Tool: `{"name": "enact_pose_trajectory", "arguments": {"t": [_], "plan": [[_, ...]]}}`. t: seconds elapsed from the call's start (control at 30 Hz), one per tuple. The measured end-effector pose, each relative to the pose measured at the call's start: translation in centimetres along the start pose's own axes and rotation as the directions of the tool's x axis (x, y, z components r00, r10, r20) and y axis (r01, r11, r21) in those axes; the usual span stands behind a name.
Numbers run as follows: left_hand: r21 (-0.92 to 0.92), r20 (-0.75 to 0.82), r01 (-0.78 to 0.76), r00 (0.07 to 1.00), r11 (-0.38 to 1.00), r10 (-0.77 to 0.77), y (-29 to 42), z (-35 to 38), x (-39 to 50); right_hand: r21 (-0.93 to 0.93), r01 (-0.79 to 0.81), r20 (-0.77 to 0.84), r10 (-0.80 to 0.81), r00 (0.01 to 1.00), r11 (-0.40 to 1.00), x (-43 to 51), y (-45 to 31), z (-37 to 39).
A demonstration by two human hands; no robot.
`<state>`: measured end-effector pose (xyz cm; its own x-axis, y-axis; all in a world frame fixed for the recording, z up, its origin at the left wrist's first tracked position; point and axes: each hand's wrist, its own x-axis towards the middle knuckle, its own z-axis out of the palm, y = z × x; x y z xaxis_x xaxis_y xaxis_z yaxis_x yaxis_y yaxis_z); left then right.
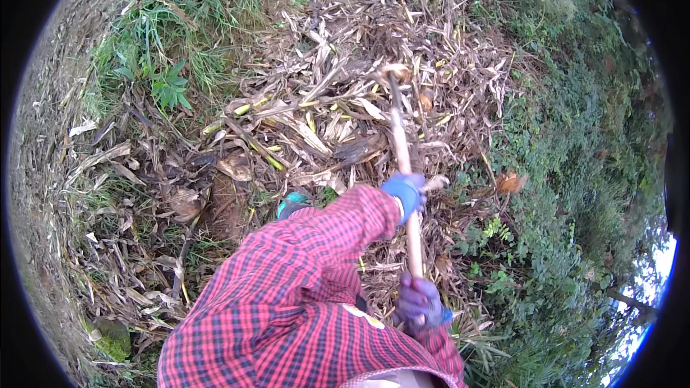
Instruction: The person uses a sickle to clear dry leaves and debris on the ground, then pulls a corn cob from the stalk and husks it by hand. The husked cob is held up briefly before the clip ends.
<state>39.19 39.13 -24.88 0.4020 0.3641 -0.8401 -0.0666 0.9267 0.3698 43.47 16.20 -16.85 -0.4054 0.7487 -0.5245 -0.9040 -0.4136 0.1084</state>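
Observation:
Both gloved hands grip the pale wooden handle of a long-handled tool [400, 145]. My left hand [405, 196], in a blue and purple glove, wraps around the middle of the shaft. Lower down, near the handle's rear end, my right hand [419, 300] is closed around it in a purple glove. The tool's dark head is over the litter ahead of me, with a tan husk-like clump [396, 71] against it. Blur hides the head's exact shape. Beneath it spread dry corn stalks and leaves [318, 124], some stalk pieces still yellow-green.
Dense green shrubs [571, 172] border the right side. Grass [183, 27] grows at the upper left, and bare reddish soil [222, 210] shows near the middle left. A green and dark shoe [292, 203] stands in the litter. At lower left sits a mossy stone [112, 338].

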Motion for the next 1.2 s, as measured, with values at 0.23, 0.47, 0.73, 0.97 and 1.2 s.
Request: {"name": "enact_pose_trajectory", "arguments": {"t": [0.23,0.47,0.73,0.97,1.2], "plan": [[0.627,-0.108,-0.207,0.932,0.751,0.346,15.3,-12.2,11.8,-0.451,-0.27,-0.201,0.198,0.959,0.851,29.4,-11.8,6.4],[0.112,-0.014,0.191,0.981,0.975,-0.191,5.8,-22.2,26.4,-0.417,-0.241,-0.396,0.064,0.916,0.876,36.3,-8.4,-3.2],[0.536,-0.33,0.288,0.937,0.794,-0.117,-8.7,-1.2,8.5,-0.28,-0.251,-0.556,0.056,0.829,0.927,8.5,-7.3,-9.1],[0.268,0.181,0.516,0.803,0.814,-0.569,-28.0,5.3,1.9,-0.069,-0.083,-0.576,0.029,0.817,0.994,-10.2,0.1,-13.1],[0.552,0.457,0.599,0.364,0.58,-0.811,-42.6,13.3,-10.2,0.113,0.575,-0.494,-0.456,0.74,0.811,-19.8,8.8,-12.0]]}}
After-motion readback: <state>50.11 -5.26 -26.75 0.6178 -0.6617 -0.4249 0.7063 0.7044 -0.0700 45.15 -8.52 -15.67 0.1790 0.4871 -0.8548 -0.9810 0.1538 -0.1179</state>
